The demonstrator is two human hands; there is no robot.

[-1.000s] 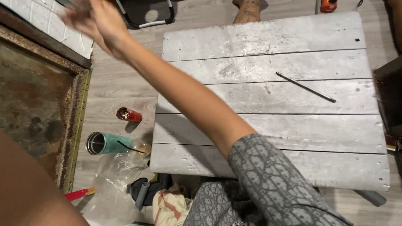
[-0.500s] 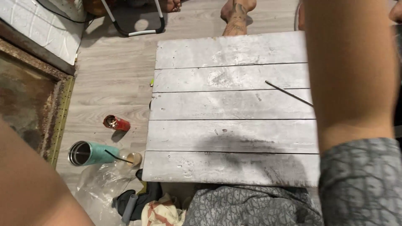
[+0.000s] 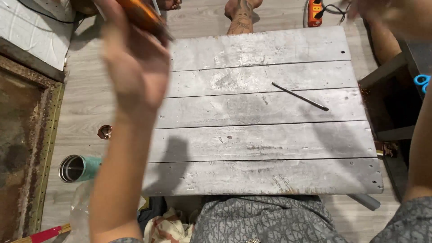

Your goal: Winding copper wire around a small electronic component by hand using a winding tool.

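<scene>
My left hand (image 3: 135, 67) is raised over the left end of a grey plank table (image 3: 270, 175), its back to the camera. It grips a blurred orange-brown object (image 3: 144, 15) that sticks out above the fingers. My right hand (image 3: 396, 15) is a blur at the top right, past the table's far corner, and whether it holds anything does not show. My right forearm (image 3: 423, 148) runs down the right edge. A thin dark rod (image 3: 300, 96) lies slanted on the table, apart from both hands.
On the floor at left are a teal tumbler (image 3: 78, 168) on its side, a red can (image 3: 105, 132) and a rusty framed panel (image 3: 27, 148). An orange power strip (image 3: 315, 6) and another person's foot (image 3: 240, 18) lie beyond the table. A dark stand (image 3: 391, 103) is at right.
My right arm swung from the upper left across to the right edge. My left hand rose into view with the orange-brown object. The rod stayed put.
</scene>
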